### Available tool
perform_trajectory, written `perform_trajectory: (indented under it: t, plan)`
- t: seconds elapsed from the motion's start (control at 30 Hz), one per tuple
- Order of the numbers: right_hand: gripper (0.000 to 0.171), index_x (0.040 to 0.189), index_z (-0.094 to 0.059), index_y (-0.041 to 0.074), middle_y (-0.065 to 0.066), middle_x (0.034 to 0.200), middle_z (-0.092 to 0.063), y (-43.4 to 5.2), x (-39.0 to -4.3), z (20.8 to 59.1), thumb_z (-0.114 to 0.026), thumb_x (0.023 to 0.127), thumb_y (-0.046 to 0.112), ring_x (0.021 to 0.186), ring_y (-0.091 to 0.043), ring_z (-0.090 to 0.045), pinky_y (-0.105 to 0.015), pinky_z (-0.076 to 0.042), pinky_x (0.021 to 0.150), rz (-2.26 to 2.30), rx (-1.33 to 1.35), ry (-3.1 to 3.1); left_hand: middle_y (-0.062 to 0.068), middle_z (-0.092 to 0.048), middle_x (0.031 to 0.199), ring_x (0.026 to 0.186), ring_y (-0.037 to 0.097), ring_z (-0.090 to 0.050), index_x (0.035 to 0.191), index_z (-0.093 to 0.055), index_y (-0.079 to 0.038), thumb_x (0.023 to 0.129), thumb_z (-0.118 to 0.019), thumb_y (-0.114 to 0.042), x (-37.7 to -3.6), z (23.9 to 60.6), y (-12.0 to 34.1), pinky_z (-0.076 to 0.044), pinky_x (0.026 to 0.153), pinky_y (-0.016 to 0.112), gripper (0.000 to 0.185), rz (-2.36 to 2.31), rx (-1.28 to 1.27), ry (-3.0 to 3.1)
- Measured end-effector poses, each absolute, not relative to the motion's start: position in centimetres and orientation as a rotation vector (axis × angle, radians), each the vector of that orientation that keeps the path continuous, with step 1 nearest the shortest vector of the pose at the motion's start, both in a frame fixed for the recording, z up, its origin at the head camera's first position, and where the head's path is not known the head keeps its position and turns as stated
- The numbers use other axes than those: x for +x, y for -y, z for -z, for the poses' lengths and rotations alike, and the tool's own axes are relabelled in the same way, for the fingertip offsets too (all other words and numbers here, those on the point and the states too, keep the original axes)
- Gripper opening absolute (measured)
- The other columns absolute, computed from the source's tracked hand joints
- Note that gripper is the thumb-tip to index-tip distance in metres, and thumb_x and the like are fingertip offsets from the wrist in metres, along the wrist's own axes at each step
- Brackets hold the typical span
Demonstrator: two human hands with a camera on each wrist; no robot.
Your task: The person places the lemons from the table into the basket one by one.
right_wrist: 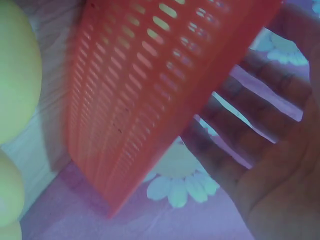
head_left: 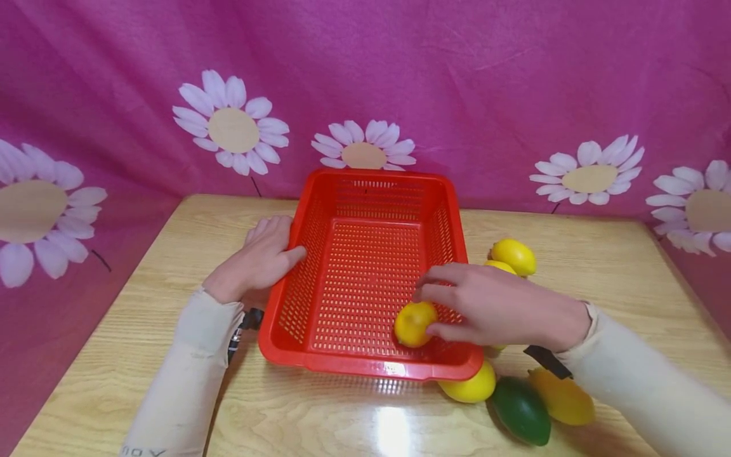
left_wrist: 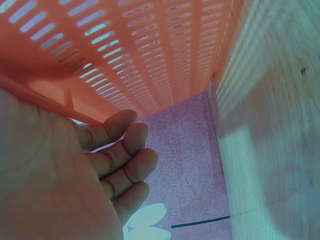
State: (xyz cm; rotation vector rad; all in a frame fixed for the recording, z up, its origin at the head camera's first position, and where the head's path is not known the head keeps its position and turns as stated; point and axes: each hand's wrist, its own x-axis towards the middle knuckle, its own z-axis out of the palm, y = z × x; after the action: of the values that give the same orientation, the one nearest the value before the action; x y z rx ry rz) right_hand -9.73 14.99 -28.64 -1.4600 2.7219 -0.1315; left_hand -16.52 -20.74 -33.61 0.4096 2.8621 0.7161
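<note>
A red perforated plastic basket (head_left: 365, 273) stands on the table. My left hand (head_left: 259, 260) holds its left rim, with the thumb over the edge and the other fingers outside; the left wrist view shows those fingers (left_wrist: 132, 160) loosely bent beneath the rim. My right hand (head_left: 485, 304) reaches over the right rim, fingers spread inside. Just by its fingertips, low in the basket's front right corner, is a yellow lemon (head_left: 415, 325). In the right wrist view the right hand's fingers (right_wrist: 232, 120) look fairly straight; whether they touch the lemon is hidden.
Right of the basket, several more yellow lemons (head_left: 514, 256) lie on the wooden table (head_left: 171, 285), some partly covered by the right hand. A dark green oval fruit (head_left: 521, 409) and an orange-yellow fruit (head_left: 564, 397) lie near the front. A pink flowered cloth (head_left: 445, 82) hangs behind.
</note>
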Motion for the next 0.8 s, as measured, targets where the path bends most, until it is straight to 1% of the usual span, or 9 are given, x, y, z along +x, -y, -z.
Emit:
perform_trajectory:
  t: [0.07,0.17,0.37,0.53,0.63,0.8]
  plan:
    - [0.043,0.124,-0.072,0.017,0.001,0.122,-0.071,-15.4,-9.7,28.5,-0.082,0.087,0.035,0.11,-0.018,-0.07,-0.04,-0.06,0.094,0.178,-1.435,-2.757,0.011,-0.052,0.12,0.109,0.027,-0.038,0.137,-0.044,-0.004,0.098,-0.049,-0.03,-16.5,33.6,20.7,-0.031,0.089,0.04,0.047,-0.718,0.406,-2.858]
    - [0.042,0.124,-0.071,0.018,0.003,0.121,-0.071,-16.0,-9.7,28.5,-0.081,0.088,0.036,0.111,-0.016,-0.07,-0.039,-0.06,0.095,0.229,-1.431,-2.803,0.012,-0.051,0.119,0.11,0.027,-0.039,0.136,-0.045,-0.003,0.098,-0.049,-0.03,-16.5,33.5,20.7,-0.031,0.089,0.04,0.047,-0.715,0.41,-2.862]
    - [0.039,0.119,-0.073,0.017,0.004,0.115,-0.073,-17.2,-10.2,28.6,-0.083,0.086,0.035,0.103,-0.011,-0.067,-0.032,-0.061,0.086,0.291,-1.45,-2.861,0.012,-0.052,0.119,0.108,0.028,-0.039,0.136,-0.045,-0.002,0.098,-0.048,-0.029,-16.4,33.5,20.7,-0.03,0.088,0.039,0.046,-0.714,0.422,-2.868]
    - [0.039,0.118,-0.073,0.016,0.003,0.116,-0.073,-18.3,-10.7,28.6,-0.084,0.085,0.032,0.101,-0.011,-0.066,-0.032,-0.061,0.082,0.381,-1.382,-2.915,0.012,-0.052,0.119,0.109,0.028,-0.039,0.135,-0.046,-0.002,0.098,-0.048,-0.029,-16.4,33.5,20.8,-0.03,0.088,0.039,0.045,-0.721,0.424,-2.868]
    - [0.038,0.118,-0.072,0.017,0.005,0.117,-0.072,-18.8,-10.9,28.7,-0.084,0.085,0.032,0.101,-0.01,-0.066,-0.033,-0.061,0.081,0.419,-1.349,-2.944,0.012,-0.052,0.12,0.112,0.027,-0.039,0.135,-0.046,-0.003,0.098,-0.048,-0.029,-16.4,33.5,20.7,-0.03,0.089,0.04,0.045,-0.728,0.426,-2.864]
    - [0.035,0.118,-0.071,0.019,0.007,0.118,-0.069,-19.6,-11.1,29.0,-0.083,0.086,0.029,0.102,-0.008,-0.065,-0.035,-0.061,0.083,0.465,-1.313,-2.961,0.012,-0.052,0.119,0.11,0.028,-0.039,0.136,-0.045,-0.002,0.098,-0.049,-0.029,-16.5,33.6,20.7,-0.03,0.089,0.04,0.047,-0.726,0.429,-2.867]
